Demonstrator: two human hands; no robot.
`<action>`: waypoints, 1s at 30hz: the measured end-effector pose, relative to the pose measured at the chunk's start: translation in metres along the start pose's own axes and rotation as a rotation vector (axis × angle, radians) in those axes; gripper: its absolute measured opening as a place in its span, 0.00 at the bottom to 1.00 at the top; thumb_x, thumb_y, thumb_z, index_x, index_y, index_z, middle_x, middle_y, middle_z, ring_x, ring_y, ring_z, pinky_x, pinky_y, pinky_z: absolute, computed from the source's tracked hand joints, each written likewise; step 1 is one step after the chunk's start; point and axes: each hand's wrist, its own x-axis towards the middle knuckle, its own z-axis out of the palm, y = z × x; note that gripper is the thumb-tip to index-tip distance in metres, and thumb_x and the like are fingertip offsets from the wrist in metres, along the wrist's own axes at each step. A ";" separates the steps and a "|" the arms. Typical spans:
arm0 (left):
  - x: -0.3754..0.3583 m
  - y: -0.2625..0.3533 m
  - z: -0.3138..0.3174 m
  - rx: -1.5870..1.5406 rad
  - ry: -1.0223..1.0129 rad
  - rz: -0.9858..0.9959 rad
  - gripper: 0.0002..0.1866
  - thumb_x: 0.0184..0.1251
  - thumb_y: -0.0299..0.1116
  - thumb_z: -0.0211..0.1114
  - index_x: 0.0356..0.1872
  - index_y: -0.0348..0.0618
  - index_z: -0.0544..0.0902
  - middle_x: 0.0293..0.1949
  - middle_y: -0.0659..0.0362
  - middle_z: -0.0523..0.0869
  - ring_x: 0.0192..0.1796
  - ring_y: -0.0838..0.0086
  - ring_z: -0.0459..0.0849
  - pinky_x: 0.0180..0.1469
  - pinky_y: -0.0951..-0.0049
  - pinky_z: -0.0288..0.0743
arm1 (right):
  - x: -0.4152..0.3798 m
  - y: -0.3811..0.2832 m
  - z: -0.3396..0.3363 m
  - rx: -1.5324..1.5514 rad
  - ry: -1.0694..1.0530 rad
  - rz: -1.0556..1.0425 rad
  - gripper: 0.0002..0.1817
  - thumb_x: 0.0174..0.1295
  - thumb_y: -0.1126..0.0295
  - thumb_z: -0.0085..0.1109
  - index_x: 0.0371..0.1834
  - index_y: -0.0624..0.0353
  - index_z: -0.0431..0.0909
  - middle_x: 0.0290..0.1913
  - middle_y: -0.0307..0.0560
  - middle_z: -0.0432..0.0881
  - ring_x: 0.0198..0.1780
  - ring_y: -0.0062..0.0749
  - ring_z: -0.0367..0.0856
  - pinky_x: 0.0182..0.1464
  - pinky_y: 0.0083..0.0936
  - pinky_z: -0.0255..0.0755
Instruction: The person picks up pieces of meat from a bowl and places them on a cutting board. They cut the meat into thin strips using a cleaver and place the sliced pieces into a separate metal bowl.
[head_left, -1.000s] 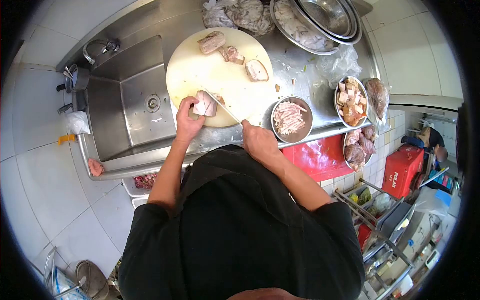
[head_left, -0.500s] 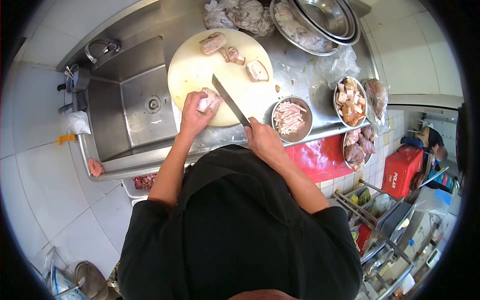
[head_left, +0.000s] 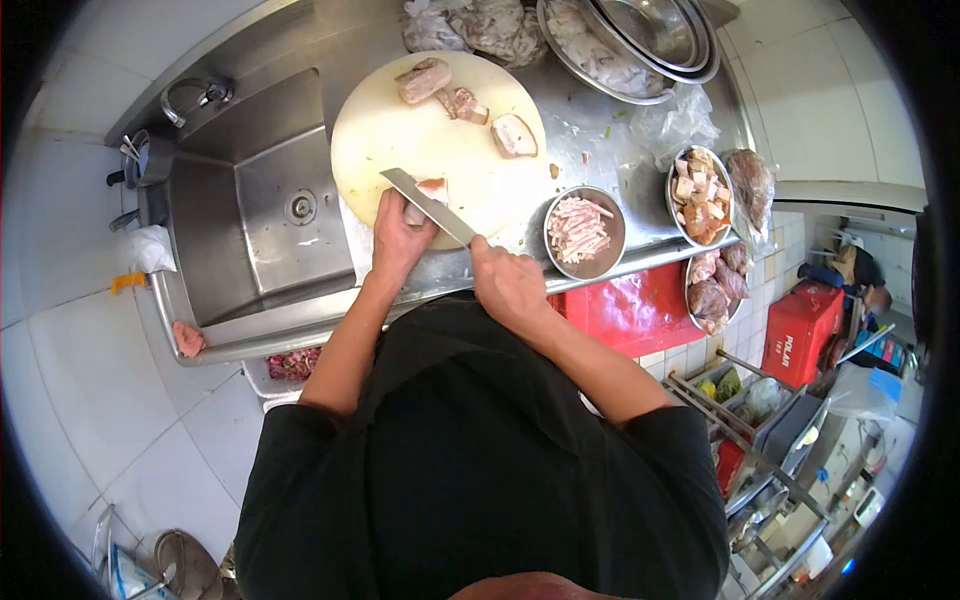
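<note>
My right hand (head_left: pixel 508 283) is closed round the handle of a knife (head_left: pixel 430 206), whose blade lies across a piece of meat (head_left: pixel 433 190). Against the near side of that piece, my left hand (head_left: pixel 402 236) is closed on it at the lower edge of the round cutting board (head_left: pixel 385 130). Farther up the board sit a meat chunk (head_left: pixel 424 80), a smaller piece (head_left: pixel 463 104) and a pale-topped block (head_left: pixel 514 136). Right of the board stands a metal bowl (head_left: pixel 616 243) with meat strips (head_left: pixel 579 229) in it.
A sink (head_left: pixel 290 258) with a faucet (head_left: pixel 190 98) is at the left. Stacked metal bowls (head_left: pixel 708 60) stand at the back right. A bowl of meat cubes (head_left: pixel 700 197) rests near the counter's right end. At the far right, a person (head_left: pixel 860 268) is beside a red cooler (head_left: pixel 803 332).
The knife has moved left and now lies over the meat piece. My right hand has shifted left with it. My left hand has moved slightly right and nearer to my body.
</note>
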 end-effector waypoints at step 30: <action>0.057 0.041 -0.037 0.144 -0.137 0.257 0.23 0.54 0.28 0.73 0.54 0.42 0.86 0.53 0.48 0.83 0.57 0.52 0.83 0.65 0.58 0.76 | -0.025 0.059 -0.007 -0.036 0.139 0.076 0.14 0.63 0.64 0.68 0.43 0.61 0.77 0.31 0.57 0.88 0.35 0.55 0.89 0.40 0.50 0.81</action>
